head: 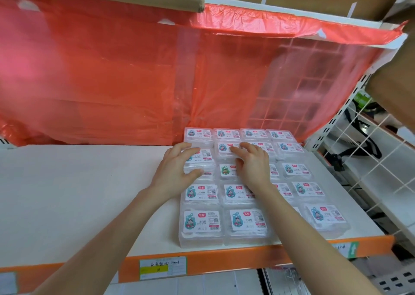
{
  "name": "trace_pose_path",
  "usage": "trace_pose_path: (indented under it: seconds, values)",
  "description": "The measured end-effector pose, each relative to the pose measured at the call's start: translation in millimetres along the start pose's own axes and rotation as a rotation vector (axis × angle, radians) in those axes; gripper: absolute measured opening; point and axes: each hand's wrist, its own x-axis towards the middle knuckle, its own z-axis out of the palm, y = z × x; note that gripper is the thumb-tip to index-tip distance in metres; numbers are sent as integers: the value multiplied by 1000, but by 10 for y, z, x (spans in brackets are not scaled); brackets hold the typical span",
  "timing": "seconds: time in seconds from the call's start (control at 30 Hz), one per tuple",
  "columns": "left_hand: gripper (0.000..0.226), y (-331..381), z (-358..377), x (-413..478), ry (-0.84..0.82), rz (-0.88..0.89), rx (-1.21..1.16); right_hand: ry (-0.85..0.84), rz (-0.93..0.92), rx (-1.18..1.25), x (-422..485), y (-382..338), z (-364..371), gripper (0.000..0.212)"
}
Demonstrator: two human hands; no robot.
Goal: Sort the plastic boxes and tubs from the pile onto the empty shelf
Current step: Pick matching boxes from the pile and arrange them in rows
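Clear labelled plastic boxes (203, 221) line the white shelf (78, 193); left hand (177, 167) fingers curl round one, right hand (252, 165) fingers spread flat beside. Press it flush, evenly.

White shelf (67, 193) (orange-edged) carries rows of clear boxes (203, 225).

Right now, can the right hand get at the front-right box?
Probably yes. The front-right box sits uncovered at the shelf edge, nothing stacked on it; the right hand, resting on boxes farther back, would only need to draw back toward it.
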Motion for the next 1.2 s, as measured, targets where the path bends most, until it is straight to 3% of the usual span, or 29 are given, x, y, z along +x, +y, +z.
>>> trace_pose_path:
  seconds: [0.63,0.83,0.97,1.2]
  values:
    - [48,-83,160,296,-34,-26,113,26,-11,-17,-17,-9,4,43]
    - [53,-28,151,113,24,17,211,30,-9,-18,-8,13,26,40]
    - [55,21,153,-44,39,-49,243,22,-2,-39,-11,4,25,39]
    - [52,11,174,-67,-24,-53,165,14,-5,-39,-17,-27,-2,37]
